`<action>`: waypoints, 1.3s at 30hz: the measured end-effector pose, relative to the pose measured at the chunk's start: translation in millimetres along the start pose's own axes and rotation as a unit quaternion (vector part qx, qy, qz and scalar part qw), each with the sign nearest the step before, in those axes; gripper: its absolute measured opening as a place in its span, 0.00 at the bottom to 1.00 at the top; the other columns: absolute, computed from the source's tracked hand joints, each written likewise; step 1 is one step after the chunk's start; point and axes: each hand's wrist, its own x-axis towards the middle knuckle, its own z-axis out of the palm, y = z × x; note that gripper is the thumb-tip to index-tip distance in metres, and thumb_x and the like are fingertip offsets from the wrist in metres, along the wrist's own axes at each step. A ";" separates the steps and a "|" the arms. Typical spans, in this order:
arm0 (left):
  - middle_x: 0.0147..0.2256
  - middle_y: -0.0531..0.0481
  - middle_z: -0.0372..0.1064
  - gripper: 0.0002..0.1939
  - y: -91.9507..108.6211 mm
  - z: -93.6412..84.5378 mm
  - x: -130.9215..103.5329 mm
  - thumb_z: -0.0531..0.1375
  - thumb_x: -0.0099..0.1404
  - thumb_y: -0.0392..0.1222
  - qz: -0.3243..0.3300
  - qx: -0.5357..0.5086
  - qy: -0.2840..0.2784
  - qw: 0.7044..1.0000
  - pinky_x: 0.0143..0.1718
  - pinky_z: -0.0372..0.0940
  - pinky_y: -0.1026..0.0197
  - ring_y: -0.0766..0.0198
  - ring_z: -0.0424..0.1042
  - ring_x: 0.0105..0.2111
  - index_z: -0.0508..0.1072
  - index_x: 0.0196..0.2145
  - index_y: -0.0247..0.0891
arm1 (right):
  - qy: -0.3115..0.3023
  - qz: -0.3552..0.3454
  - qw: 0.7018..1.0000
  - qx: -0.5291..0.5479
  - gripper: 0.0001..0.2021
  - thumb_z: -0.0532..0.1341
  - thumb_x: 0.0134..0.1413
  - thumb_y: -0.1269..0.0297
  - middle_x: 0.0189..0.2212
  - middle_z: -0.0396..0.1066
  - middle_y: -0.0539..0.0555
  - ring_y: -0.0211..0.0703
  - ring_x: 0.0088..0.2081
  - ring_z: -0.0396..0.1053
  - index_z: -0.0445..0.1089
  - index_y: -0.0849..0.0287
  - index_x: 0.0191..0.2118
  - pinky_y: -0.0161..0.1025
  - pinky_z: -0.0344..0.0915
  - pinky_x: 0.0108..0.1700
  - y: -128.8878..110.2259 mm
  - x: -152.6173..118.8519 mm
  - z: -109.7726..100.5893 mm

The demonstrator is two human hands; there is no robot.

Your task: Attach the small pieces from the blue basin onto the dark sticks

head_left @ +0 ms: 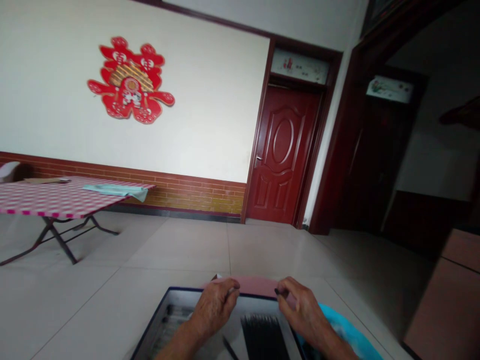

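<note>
A shallow box (204, 293) with a dark blue rim and pale inside lies below me, cut off by the lower edge. My left hand (213, 307) is over its far rim, fingers pinched; a thin pale sliver may show at the fingertips, too small to name. My right hand (305, 310), above the far right corner, pinches a small black piece (276, 291). Inside the box, a tight row of thin black sticks (265, 340) lies at the right. One loose black stick (229, 347) rests left of it. Clear, blurred items (173, 320) fill the left side.
Pinkish material (255, 285) lies just beyond the box, and a bright blue thing (348, 330) is at its right. A folding table (71, 200) with a checked cover stands at the left. A pinkish cabinet (446, 295) stands at the right; a red door (283, 155) is ahead.
</note>
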 end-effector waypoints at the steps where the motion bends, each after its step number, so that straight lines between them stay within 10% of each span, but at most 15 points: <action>1: 0.28 0.51 0.70 0.11 1.5 -0.8 0.8 0.49 0.65 0.40 -0.007 -0.017 0.004 1.000 0.31 0.60 0.67 0.66 0.69 0.28 0.70 0.38 0.40 | 0.001 -0.013 1.000 0.010 0.05 0.51 0.49 0.71 0.26 0.65 0.50 0.40 0.30 0.65 0.63 0.56 0.28 0.35 0.60 0.34 -11.4 5.9 7.7; 10: 0.32 0.50 0.72 0.09 5.9 -6.3 5.0 0.52 0.63 0.38 -0.016 -0.133 0.007 0.991 0.36 0.60 0.67 0.64 0.69 0.33 0.72 0.35 0.39 | -0.003 -0.085 0.996 -0.002 0.08 0.52 0.47 0.75 0.30 0.66 0.53 0.43 0.35 0.64 0.65 0.58 0.31 0.38 0.60 0.39 -51.5 26.2 59.7; 19: 0.16 0.58 0.56 0.18 -11.7 4.0 11.6 0.52 0.61 0.54 -0.111 -0.290 0.041 0.950 0.20 0.52 0.68 0.70 0.54 0.18 0.69 0.28 0.35 | -0.009 0.095 0.935 0.341 0.07 0.59 0.47 0.62 0.28 0.72 0.52 0.44 0.32 0.71 0.66 0.58 0.33 0.37 0.67 0.34 -51.7 38.4 79.0; 31: 0.17 0.56 0.58 0.18 -23.2 7.6 10.9 0.54 0.60 0.52 -0.110 -0.273 0.041 0.955 0.20 0.52 0.68 0.71 0.55 0.18 0.72 0.28 0.32 | 0.024 -0.073 0.995 0.066 0.10 0.52 0.52 0.72 0.31 0.67 0.53 0.42 0.33 0.67 0.68 0.56 0.35 0.38 0.64 0.36 -61.5 38.3 73.4; 36: 0.18 0.55 0.59 0.15 -10.4 -4.0 10.7 0.51 0.61 0.44 -0.100 -0.216 0.043 0.970 0.21 0.53 0.68 0.69 0.57 0.20 0.74 0.28 0.34 | 0.081 0.045 0.977 0.190 0.12 0.56 0.48 0.65 0.36 0.73 0.56 0.47 0.39 0.70 0.71 0.57 0.39 0.42 0.65 0.43 -57.3 47.7 75.1; 39: 0.17 0.55 0.58 0.16 -9.8 -5.6 10.3 0.48 0.61 0.41 -0.090 -0.194 0.052 0.976 0.22 0.54 0.67 0.69 0.57 0.20 0.73 0.27 0.35 | 0.099 0.190 0.905 0.368 0.12 0.63 0.41 0.58 0.32 0.75 0.55 0.50 0.37 0.72 0.73 0.58 0.33 0.43 0.67 0.41 -55.3 51.5 81.0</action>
